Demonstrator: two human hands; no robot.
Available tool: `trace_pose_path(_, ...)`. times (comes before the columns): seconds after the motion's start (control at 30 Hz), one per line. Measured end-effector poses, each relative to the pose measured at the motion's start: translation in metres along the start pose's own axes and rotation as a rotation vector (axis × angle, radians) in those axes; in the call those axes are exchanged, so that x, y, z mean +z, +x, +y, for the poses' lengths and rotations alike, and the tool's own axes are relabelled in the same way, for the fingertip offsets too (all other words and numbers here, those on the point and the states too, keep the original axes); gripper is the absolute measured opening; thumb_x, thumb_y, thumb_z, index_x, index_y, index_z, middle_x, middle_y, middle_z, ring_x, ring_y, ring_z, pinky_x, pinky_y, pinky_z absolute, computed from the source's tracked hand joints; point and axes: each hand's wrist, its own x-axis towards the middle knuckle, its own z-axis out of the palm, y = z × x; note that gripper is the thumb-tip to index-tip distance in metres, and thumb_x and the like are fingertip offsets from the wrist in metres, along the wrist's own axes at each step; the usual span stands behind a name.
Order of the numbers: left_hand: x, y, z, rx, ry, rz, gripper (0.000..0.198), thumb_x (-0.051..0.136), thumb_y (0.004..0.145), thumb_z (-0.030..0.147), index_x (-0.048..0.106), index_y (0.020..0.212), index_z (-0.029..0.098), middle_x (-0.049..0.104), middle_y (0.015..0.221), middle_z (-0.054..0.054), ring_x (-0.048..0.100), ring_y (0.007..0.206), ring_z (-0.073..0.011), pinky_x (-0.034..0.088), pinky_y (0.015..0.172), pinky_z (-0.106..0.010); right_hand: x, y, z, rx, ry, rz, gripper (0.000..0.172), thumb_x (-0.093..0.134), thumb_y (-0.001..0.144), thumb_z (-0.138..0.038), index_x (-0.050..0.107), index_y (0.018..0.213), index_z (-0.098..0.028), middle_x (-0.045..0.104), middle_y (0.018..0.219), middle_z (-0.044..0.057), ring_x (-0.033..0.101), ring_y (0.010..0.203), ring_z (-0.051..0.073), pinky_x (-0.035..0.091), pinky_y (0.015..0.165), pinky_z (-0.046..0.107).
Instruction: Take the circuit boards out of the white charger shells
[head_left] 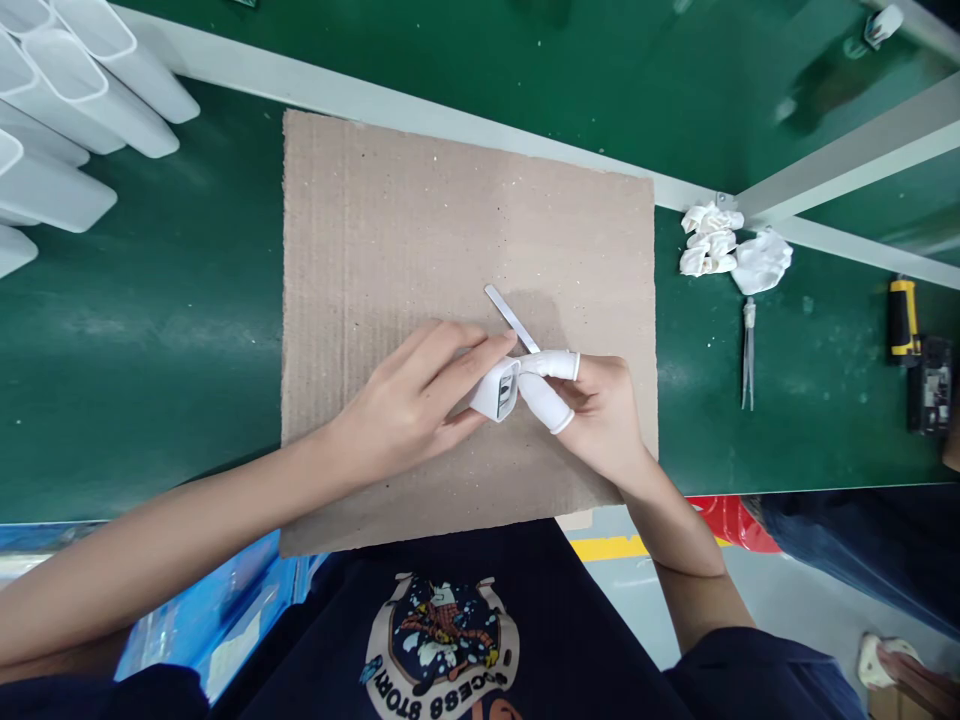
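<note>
A short white plastic housing (pixel 491 395) with a rounded rectangular open end is held over the cardboard sheet (pixel 375 220). Something dark and green shows inside its mouth, too small to name. My left hand (pixel 412 400) is closed around the housing's body from the left. My right hand (pixel 592 405) wears white finger cots (pixel 547 398) on thumb and forefinger, and their tips pinch together at the housing's right rim. A thin flat metal strip (pixel 510 316) slants up-left from behind the right forefinger. Whether that hand also grips the strip, I cannot tell.
White plastic tubes (pixel 142 90) are stacked at the left on the green table (pixel 187 330). To the right lie crumpled white finger cots (pixel 709 240), tweezers (pixel 748 355) and a yellow-black tool (pixel 904 318). A white metal frame bar (pixel 420 105) runs behind the cardboard. Another person's foot (pixel 892 660) shows lower right.
</note>
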Motion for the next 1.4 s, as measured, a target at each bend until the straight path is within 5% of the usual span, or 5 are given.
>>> trace_pose_path(0.37,-0.01,0.004,0.005,-0.028,-0.089,0.167,0.042,0.068,0.088,0.022,0.055,0.127,0.016,0.067,0.1,-0.008,0.065,0.082,-0.0161,0.057,0.068,-0.028,-0.013,-0.001,-0.002,0.081,0.506,-0.18,0.025,0.073,0.085,-0.018,0.073,0.107,-0.029,0.077,0.101,-0.001,0.075,0.089,0.017,0.065,0.082,0.032)
trace_pose_path(0.67,0.003,-0.001,-0.001,0.101,0.084,0.122,0.041,0.063,0.089,0.015,0.054,0.128,0.006,0.065,0.095,-0.01,0.063,0.083,-0.0189,0.057,0.07,-0.032,0.003,-0.007,-0.002,0.047,0.122,-0.014,0.024,0.067,0.083,-0.006,0.07,0.101,-0.022,0.075,0.093,-0.001,0.072,0.081,0.012,0.061,0.078,0.025)
trace_pose_path(0.83,-0.016,0.005,0.0,-0.16,-0.399,-0.104,0.062,0.066,0.089,0.03,0.042,0.145,0.021,0.062,0.104,-0.009,0.061,0.087,-0.0183,0.053,0.071,-0.03,-0.016,-0.007,-0.001,-0.233,-0.013,-0.004,0.03,0.073,0.081,-0.009,0.067,0.108,-0.021,0.072,0.104,0.005,0.07,0.096,0.019,0.06,0.085,0.035)
trace_pose_path(1.03,-0.036,0.009,-0.007,-0.168,-0.827,-0.5,0.069,0.06,0.093,0.04,0.028,0.153,0.028,0.06,0.099,-0.007,0.057,0.081,-0.0182,0.049,0.068,-0.028,-0.023,-0.013,0.001,-0.535,-0.239,-0.116,0.018,0.068,0.087,-0.014,0.066,0.105,-0.019,0.065,0.1,0.008,0.064,0.088,0.019,0.058,0.073,0.035)
trace_pose_path(1.4,-0.035,0.007,-0.011,-0.151,-0.832,-0.627,0.072,0.059,0.093,0.038,0.024,0.154,0.029,0.059,0.118,-0.01,0.059,0.094,-0.0208,0.05,0.075,-0.03,-0.016,-0.016,0.003,-0.563,-0.356,-0.227,0.011,0.063,0.091,-0.019,0.063,0.102,-0.021,0.058,0.081,0.005,0.057,0.079,0.02,0.052,0.066,0.035)
